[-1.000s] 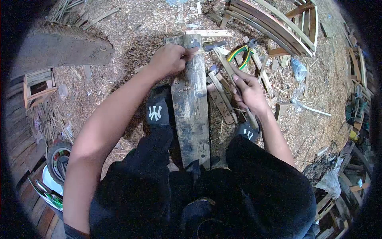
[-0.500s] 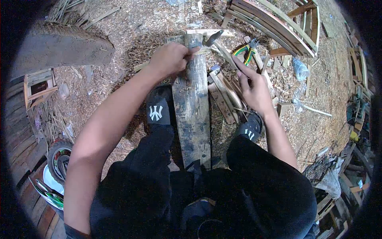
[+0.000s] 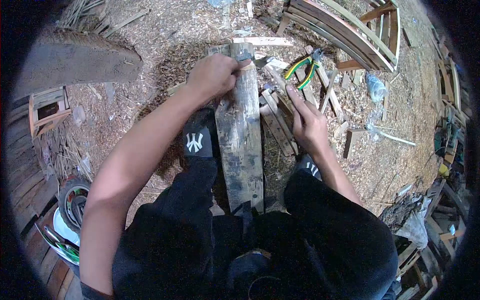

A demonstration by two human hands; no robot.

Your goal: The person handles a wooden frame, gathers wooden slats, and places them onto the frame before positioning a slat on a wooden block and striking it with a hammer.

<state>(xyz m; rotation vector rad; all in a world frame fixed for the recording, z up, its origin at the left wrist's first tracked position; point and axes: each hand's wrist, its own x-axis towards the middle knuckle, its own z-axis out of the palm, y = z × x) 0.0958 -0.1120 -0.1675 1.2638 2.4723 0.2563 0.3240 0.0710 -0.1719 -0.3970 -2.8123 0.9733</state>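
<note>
I sit with a long worn plank [image 3: 241,145] running away from me between my legs. My left hand [image 3: 216,75] is closed at the plank's far end on a tool whose grey blade [image 3: 261,61] sticks out to the right. My right hand [image 3: 307,122] rests on a pile of short wood strips [image 3: 276,122] just right of the plank, fingers pointing into the pile. Whether it grips a strip is hidden. Green-and-yellow pliers [image 3: 300,67] lie beyond the pile.
Wood shavings [image 3: 165,35] cover the ground. A curved slatted frame [image 3: 345,35] lies at the far right, a thick log [image 3: 80,60] at the far left. A small wooden box [image 3: 47,107] and a wheel [image 3: 75,200] sit at the left. My slippered feet [image 3: 197,140] flank the plank.
My right hand let go of a long strip it held, then moved left and down onto the pile beside the plank. The blade at my left hand tilted up, then came back down.
</note>
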